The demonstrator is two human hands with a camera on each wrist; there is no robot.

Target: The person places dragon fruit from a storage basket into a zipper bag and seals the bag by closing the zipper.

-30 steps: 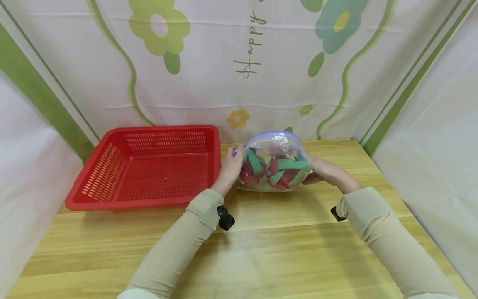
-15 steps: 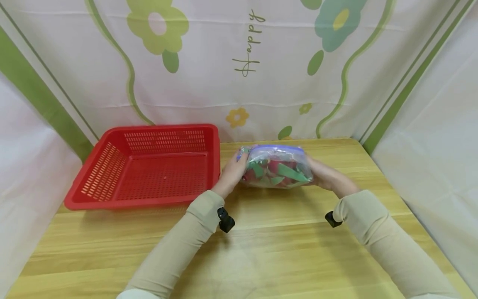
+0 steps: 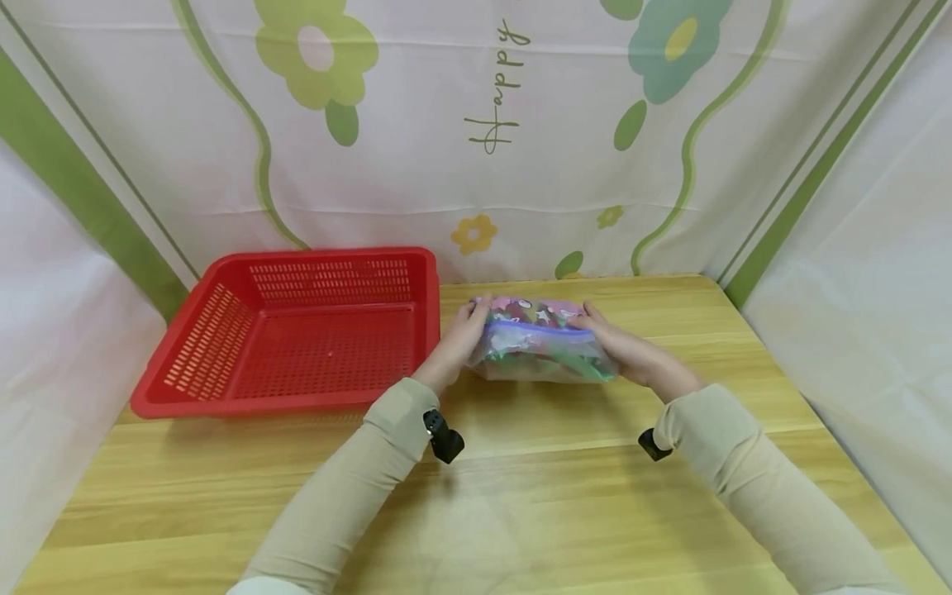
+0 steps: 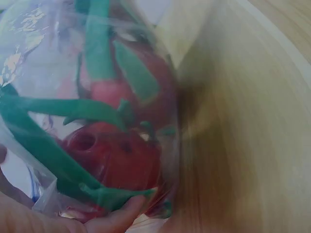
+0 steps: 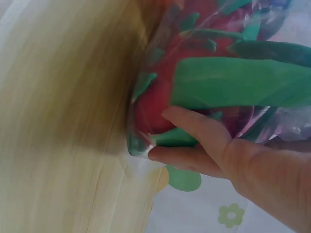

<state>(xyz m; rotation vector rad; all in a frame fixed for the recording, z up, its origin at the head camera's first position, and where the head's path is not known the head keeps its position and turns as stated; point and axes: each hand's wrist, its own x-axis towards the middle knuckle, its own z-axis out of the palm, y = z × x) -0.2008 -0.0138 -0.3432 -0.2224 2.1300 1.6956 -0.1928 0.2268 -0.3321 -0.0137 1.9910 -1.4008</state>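
A clear zip bag (image 3: pixel 535 355) with a purple-blue zip strip and a pink printed side is held over the table, its zip edge tipped toward me in the head view. Through the plastic show red rounded things (image 4: pixel 114 155) with green leaf-like strips (image 5: pixel 238 82), much like dragon fruit. My left hand (image 3: pixel 459 339) grips the bag's left end; its thumb (image 4: pixel 119 216) presses on the plastic in the left wrist view. At the other end my right hand (image 3: pixel 628 349) holds the bag, thumb and a finger on its lower corner in the right wrist view.
Left of the bag a red plastic basket (image 3: pixel 320 405) with slotted walls stands on the wooden table (image 3: pixel 521 496). A white curtain (image 3: pixel 416 182) with printed flowers hangs behind the table. White cloth also hangs at both sides.
The bag has tipped from standing with its zip edge up to leaning toward me, so its printed side shows. My right hand has come round onto its top edge. The basket stays put.
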